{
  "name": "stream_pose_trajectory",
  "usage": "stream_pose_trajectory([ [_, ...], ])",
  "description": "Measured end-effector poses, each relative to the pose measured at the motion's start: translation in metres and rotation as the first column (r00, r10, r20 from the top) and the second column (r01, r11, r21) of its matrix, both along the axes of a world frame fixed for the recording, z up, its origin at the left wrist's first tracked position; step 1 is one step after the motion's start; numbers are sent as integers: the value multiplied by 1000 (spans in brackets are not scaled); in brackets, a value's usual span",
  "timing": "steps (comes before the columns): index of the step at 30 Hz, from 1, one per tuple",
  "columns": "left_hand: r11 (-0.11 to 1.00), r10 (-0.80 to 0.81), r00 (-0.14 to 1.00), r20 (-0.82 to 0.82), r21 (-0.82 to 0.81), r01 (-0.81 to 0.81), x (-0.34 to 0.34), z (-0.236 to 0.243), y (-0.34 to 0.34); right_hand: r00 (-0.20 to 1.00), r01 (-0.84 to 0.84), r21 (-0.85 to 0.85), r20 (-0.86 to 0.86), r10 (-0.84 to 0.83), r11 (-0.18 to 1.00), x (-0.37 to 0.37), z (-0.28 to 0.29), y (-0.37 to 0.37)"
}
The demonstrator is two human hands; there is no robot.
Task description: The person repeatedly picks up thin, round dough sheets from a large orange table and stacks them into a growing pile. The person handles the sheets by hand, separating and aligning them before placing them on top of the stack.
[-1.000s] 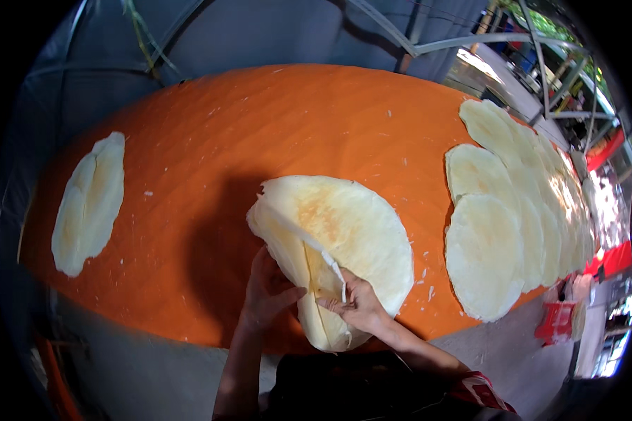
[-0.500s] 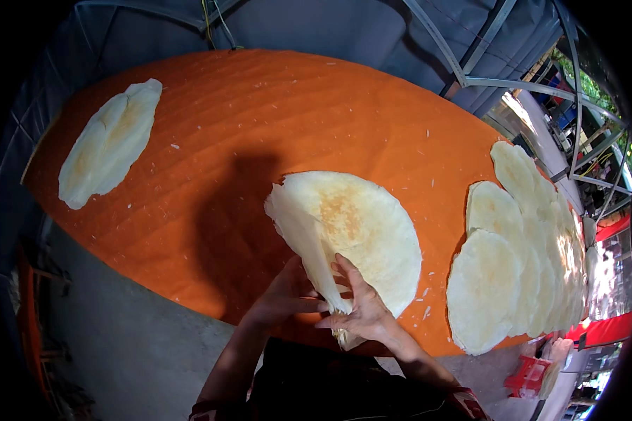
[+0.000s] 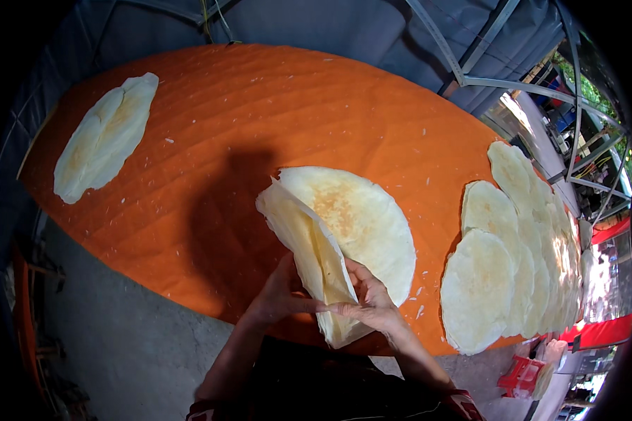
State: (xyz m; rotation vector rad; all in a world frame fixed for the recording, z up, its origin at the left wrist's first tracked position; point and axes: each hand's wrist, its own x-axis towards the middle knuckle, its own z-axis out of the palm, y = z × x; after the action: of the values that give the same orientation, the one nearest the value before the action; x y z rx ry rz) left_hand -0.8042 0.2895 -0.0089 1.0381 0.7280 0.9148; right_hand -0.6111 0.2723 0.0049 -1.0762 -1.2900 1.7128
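A large pale round flatbread with browned patches [image 3: 351, 224] lies on the orange cloth-covered table [image 3: 316, 105]. Its left part is lifted and folded over lengthwise, showing a long crease. My left hand [image 3: 284, 298] grips the lower end of this fold, thumb reaching across toward the other hand. My right hand [image 3: 369, 302] pinches the same folded part from the right, thumb over it and fingers bent round its edge. A long folded flatbread [image 3: 105, 137] lies at the far left.
Overlapping rows of round flatbreads [image 3: 477, 288] cover the table's right end. Metal frames [image 3: 505, 88] and dark sheeting [image 3: 372, 31] stand behind the table. A red plastic stool [image 3: 519, 375] is on the floor at the lower right.
The lifted left flap is now folded more sharply, its inner crease showing. My right hand has changed its grip on it. Since a second ago the whole view has also shifted.
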Motion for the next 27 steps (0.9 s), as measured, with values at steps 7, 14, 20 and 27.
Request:
stream_pose_trajectory([
  [7,997,36,994,101,-65,-29,4,-5,1,992,-39,65,121,31,997,1,7,2],
  [14,997,44,998,-42,-69,-46,6,1,0,992,-65,61,116,58,996,1,11,2],
  [20,978,187,907,-377,155,-137,17,0,-4,685,-221,420,709,-167,880,-31,25,-20],
  [27,989,143,989,-28,-37,-144,11,22,-12,768,-320,131,615,176,938,-11,23,8],
])
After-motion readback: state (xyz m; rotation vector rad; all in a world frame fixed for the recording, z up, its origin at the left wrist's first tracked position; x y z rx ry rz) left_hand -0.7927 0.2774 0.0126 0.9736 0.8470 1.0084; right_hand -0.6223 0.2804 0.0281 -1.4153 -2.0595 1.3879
